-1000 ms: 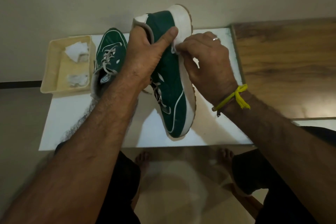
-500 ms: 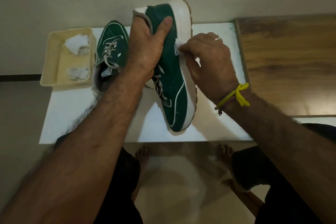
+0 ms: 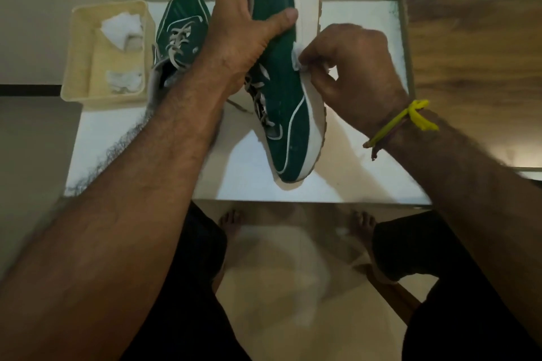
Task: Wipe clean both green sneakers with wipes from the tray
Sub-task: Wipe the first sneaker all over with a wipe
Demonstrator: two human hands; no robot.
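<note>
The dark green suede sneaker with the thick white sole (image 3: pixel 275 73) was held tilted on its side above the white rectangular counter (image 3: pixel 164 138), heel up and away, toe down and just touching or just above the counter (which of the two I could not tell). The left hand (image 3: pixel 237 38) had its grip curled round the heel end, fingers tucked inside the grey-lined collar and thumb laid across the green side panel. Just to the right of that grip, the right hand (image 3: pixel 352 67) pinched a small crumpled white wipe (image 3: pixel 297 57) between curled fingers and thumb, pressed against the seam where the green upper met the white sole. A yellow thread band (image 3: pixel 401 123) was tied at the right wrist.

To the left of the left-hand grip, partly hidden behind the forearm, the second green sneaker with white piping and grey laces (image 3: pixel 183 26) rested upright on the counter. Farther left of it stood a shallow cream plastic tray (image 3: pixel 79 53) at the counter's corner, with two crumpled white wipes inside: one at its far end (image 3: pixel 121 28), one at its near end (image 3: pixel 123 82).

Beyond the right hand, a brown wooden surface (image 3: pixel 475 67) adjoined the counter.
</note>
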